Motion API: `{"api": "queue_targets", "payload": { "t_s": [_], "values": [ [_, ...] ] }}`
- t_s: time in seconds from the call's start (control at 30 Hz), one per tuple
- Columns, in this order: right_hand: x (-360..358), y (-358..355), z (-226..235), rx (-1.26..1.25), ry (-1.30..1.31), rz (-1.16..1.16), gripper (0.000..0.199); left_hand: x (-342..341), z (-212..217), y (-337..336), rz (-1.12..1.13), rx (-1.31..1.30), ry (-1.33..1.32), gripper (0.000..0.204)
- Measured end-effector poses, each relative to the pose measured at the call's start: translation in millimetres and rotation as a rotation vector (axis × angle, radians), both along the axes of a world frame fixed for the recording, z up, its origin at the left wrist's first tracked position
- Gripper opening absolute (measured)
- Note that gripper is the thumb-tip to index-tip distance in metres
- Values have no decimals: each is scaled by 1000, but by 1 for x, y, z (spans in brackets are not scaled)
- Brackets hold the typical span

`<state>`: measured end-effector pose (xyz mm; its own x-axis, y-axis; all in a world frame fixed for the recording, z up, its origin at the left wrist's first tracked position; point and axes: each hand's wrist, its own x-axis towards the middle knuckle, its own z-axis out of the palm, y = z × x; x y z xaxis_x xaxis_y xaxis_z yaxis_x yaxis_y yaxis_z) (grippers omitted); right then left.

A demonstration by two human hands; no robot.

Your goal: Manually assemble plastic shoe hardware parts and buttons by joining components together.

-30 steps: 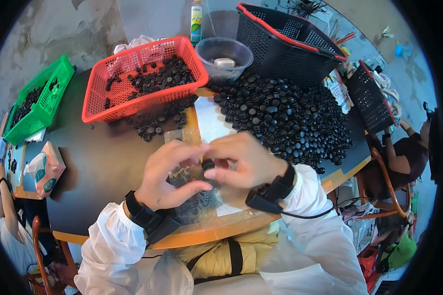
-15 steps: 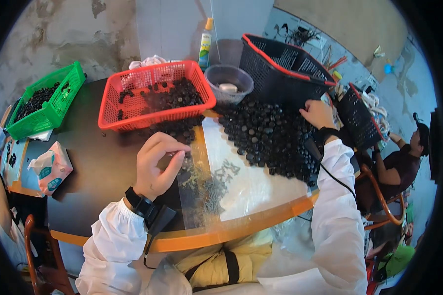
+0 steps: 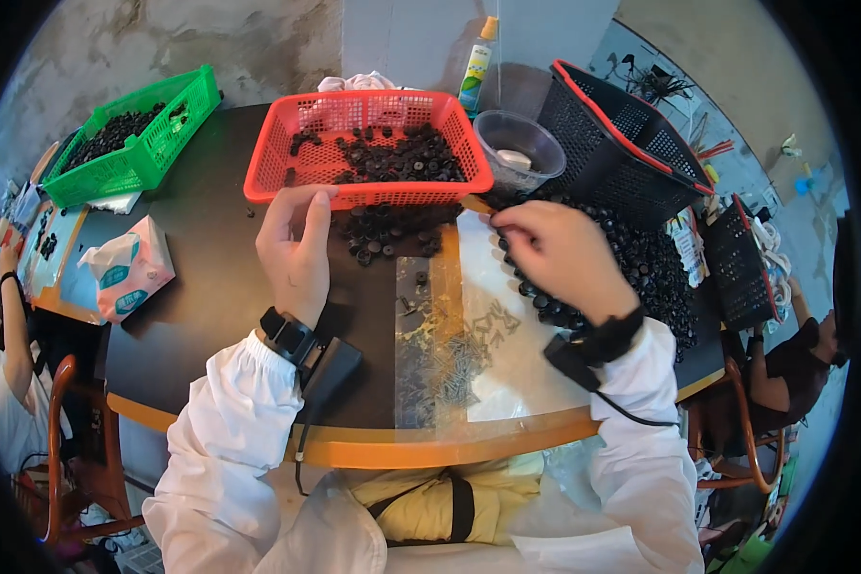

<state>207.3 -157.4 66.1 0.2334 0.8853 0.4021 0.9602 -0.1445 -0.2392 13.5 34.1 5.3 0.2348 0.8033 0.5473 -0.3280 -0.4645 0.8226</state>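
Note:
My left hand [image 3: 297, 253] is at the front edge of the red plastic basket [image 3: 368, 194], thumb and forefinger brought together; anything between them cannot be made out. Small black round parts [image 3: 407, 158] lie in that basket, and more black parts [image 3: 378, 230] are on the table just in front of it. My right hand [image 3: 569, 253] is closed, its fingertips by the left edge of a large heap of black round caps [image 3: 646, 253]; what it holds is hidden. Between my forearms lies a pile of thin grey metal pins [image 3: 454, 368] on clear film.
At the back stand a clear plastic tub [image 3: 521, 143] with a white block, a spray bottle [image 3: 478, 67] and a black basket [image 3: 622, 143]. On the left are a green basket [image 3: 134, 143] of black parts and a tissue pack [image 3: 134, 268]. People sit on both sides.
My right hand has moved left and nearer from beside the black basket to the heap's left edge. My left hand has risen toward the red basket. The view has shifted.

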Motion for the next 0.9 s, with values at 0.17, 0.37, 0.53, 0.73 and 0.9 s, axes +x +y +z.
{"api": "queue_targets", "payload": {
  "t_s": [0.17,0.37,0.53,0.73,0.9],
  "values": [
    [-1,48,-36,-103,-3,282,31,-4,-2,3,-292,157,240,8],
    [8,60,-42,-176,85,357,28,3,-2,-2,-431,768,548,14],
    [5,56,-40,-193,103,303,24,4,-10,-1,-419,856,633,24],
    [-6,27,-30,-22,148,298,18,7,-13,-12,-521,911,606,21],
    [-21,6,-34,-56,364,192,24,8,-10,-28,-535,1004,634,14]
  ]
}}
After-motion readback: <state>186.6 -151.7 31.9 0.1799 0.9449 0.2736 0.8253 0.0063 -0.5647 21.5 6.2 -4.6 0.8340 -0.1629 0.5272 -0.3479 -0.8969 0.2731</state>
